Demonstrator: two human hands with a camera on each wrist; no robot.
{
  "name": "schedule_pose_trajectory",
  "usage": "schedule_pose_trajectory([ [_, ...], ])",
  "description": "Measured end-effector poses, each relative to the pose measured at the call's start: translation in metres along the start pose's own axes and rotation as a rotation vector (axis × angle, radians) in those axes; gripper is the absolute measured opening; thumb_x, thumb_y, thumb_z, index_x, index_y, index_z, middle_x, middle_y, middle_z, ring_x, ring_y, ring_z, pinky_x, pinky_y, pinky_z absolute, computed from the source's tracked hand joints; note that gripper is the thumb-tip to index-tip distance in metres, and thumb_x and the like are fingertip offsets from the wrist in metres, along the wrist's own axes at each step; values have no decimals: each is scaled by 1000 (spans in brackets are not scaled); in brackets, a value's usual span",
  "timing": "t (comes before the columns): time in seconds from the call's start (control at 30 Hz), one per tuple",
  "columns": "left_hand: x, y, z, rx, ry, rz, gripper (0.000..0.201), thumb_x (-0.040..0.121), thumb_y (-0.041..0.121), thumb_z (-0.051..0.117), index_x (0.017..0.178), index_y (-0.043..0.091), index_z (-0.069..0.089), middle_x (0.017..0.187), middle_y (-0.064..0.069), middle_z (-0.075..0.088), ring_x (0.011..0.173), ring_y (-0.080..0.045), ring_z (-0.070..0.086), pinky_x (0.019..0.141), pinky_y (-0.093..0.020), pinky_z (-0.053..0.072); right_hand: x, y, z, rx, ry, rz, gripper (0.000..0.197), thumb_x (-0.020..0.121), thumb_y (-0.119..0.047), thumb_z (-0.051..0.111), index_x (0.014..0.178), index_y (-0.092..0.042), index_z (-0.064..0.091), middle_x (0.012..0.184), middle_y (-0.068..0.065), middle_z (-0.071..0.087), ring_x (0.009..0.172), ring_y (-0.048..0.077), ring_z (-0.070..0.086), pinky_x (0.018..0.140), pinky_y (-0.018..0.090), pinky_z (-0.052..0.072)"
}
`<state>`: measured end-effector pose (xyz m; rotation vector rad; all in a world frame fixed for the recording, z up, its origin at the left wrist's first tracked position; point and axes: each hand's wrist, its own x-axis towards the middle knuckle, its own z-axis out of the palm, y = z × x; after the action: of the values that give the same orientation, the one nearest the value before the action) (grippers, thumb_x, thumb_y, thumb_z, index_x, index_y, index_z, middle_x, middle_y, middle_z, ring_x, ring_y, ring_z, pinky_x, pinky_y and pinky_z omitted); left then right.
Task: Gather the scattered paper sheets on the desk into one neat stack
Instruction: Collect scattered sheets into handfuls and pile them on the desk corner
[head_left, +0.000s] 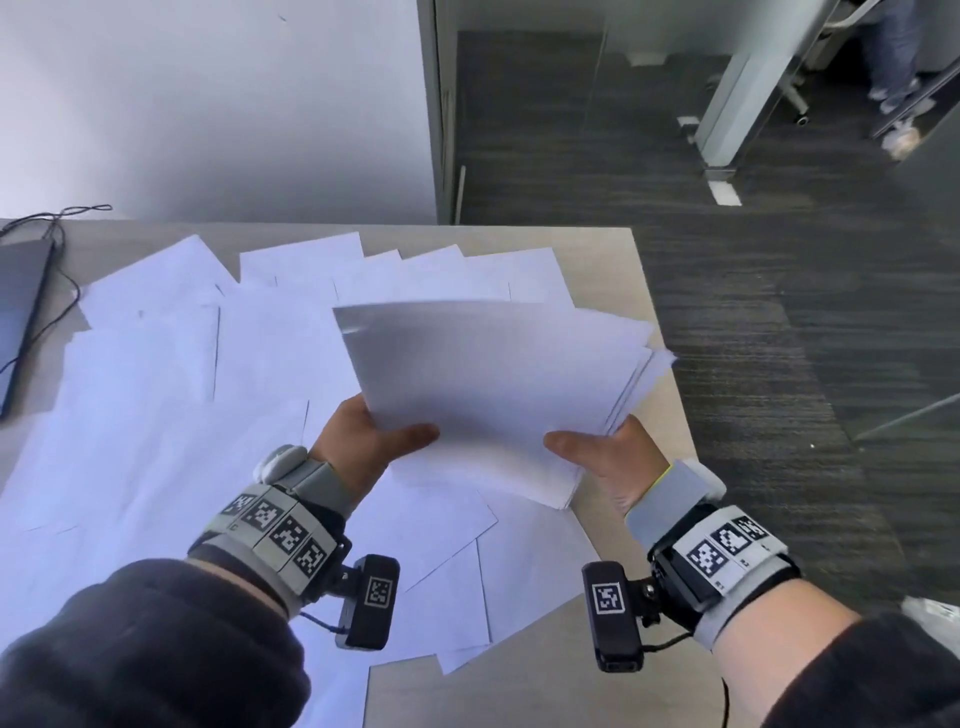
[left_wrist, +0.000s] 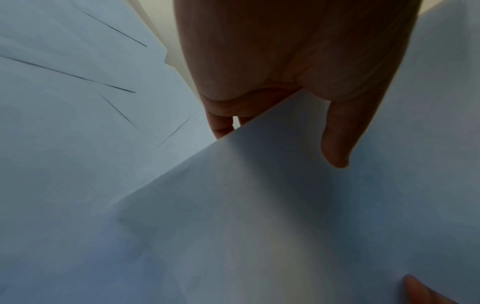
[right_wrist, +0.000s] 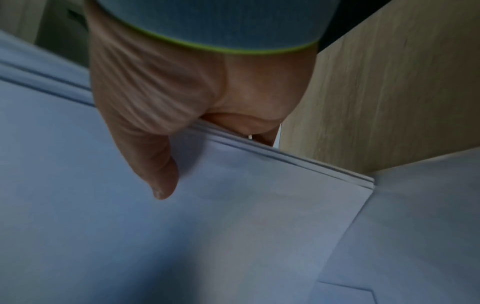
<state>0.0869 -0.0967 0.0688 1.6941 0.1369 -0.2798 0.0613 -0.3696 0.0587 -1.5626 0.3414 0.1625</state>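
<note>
A stack of white paper sheets (head_left: 488, 384) is lifted above the desk, its far edges fanned out unevenly. My left hand (head_left: 374, 436) pinches its near left edge, thumb on top and fingers under. My right hand (head_left: 602, 452) grips the near right corner the same way. The left wrist view shows my left hand (left_wrist: 285, 82) with the sheet (left_wrist: 259, 205) between thumb and fingers. In the right wrist view my right hand (right_wrist: 182, 98) clamps the stack (right_wrist: 233, 205), several layered edges showing. Many loose sheets (head_left: 182, 395) lie overlapping across the desk below.
The light wood desk (head_left: 602, 260) ends at its right edge just past the stack, with dark carpet (head_left: 779, 312) beyond. A dark laptop (head_left: 21, 312) with a black cable lies at the far left. A white wall stands behind the desk.
</note>
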Motion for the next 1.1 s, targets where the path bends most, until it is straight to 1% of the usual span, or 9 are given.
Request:
schedule_pose_trajectory([
  [0.17, -3, -5, 1, -12, -17, -37, 48, 56, 26, 87, 103, 22, 76, 102, 4, 80, 97, -16, 75, 88, -33, 55, -12, -6, 5, 10, -66, -106, 23, 72, 6, 79, 84, -13, 75, 96, 10, 76, 88, 19, 73, 79, 27, 59],
  [0.33, -2, -9, 5, 84, 5, -61, 21, 70, 27, 86, 88, 34, 79, 96, 8, 80, 92, -8, 74, 87, -30, 52, -9, 8, 6, -8, -88, -83, 32, 76, 9, 75, 105, -7, 72, 107, 11, 74, 96, 18, 72, 80, 22, 56],
  [0.4, 0, -8, 9, 62, 6, -74, 15, 74, 27, 86, 88, 30, 81, 97, 5, 80, 94, -11, 74, 91, -33, 52, -8, 14, 3, -33, -83, -32, 34, 77, 0, 78, 109, -8, 71, 108, 9, 74, 98, 17, 71, 84, 25, 56],
  [0.5, 2, -4, 20, -75, 1, -110, 30, 62, 34, 87, 91, 29, 82, 101, -3, 80, 100, -25, 75, 99, -46, 54, -7, 20, -7, -113, -68, 89, 16, 81, -12, 76, 93, -21, 76, 96, -3, 77, 94, 16, 71, 89, 34, 53],
  [0.6, 9, -8, 36, -77, 13, -157, 44, 62, 38, 86, 101, 20, 78, 101, -2, 80, 97, -25, 75, 96, -48, 57, -9, 24, -18, -181, -10, 144, 12, 86, -13, 69, 86, -24, 75, 93, -1, 77, 89, 19, 71, 86, 37, 54],
  [0.7, 12, -19, 56, 160, -10, -200, 49, 82, 39, 79, 126, 23, 62, 110, 7, 73, 102, -15, 70, 92, -38, 54, -12, 38, -43, -189, 146, 201, 7, 87, -15, 68, 84, -20, 72, 92, 6, 75, 85, 25, 69, 81, 37, 55],
  [0.8, 8, -36, 73, 413, -70, -228, 56, 92, 38, 69, 143, 28, 48, 131, 7, 58, 123, -16, 57, 102, -35, 46, -17, 56, -75, -118, 333, 281, 6, 88, -16, 68, 93, -13, 70, 93, 9, 73, 85, 29, 68, 81, 40, 55],
  [0.93, 0, -65, 101, 870, -213, -125, 69, 86, 50, 64, 149, 35, 39, 157, 7, 38, 140, -23, 40, 114, -43, 37, -27, 70, -116, -82, 592, 339, 16, 89, -19, 66, 100, -7, 68, 92, 12, 69, 76, 26, 64, 78, 35, 48],
  [1.1, -13, -84, 120, 1173, -362, -103, 100, 70, 78, 56, 153, 48, 10, 169, 9, -8, 156, -20, -8, 122, -52, 17, -38, 83, -146, -80, 787, 400, 20, 88, -26, 65, 103, -12, 66, 99, 11, 69, 88, 34, 65, 87, 41, 51],
])
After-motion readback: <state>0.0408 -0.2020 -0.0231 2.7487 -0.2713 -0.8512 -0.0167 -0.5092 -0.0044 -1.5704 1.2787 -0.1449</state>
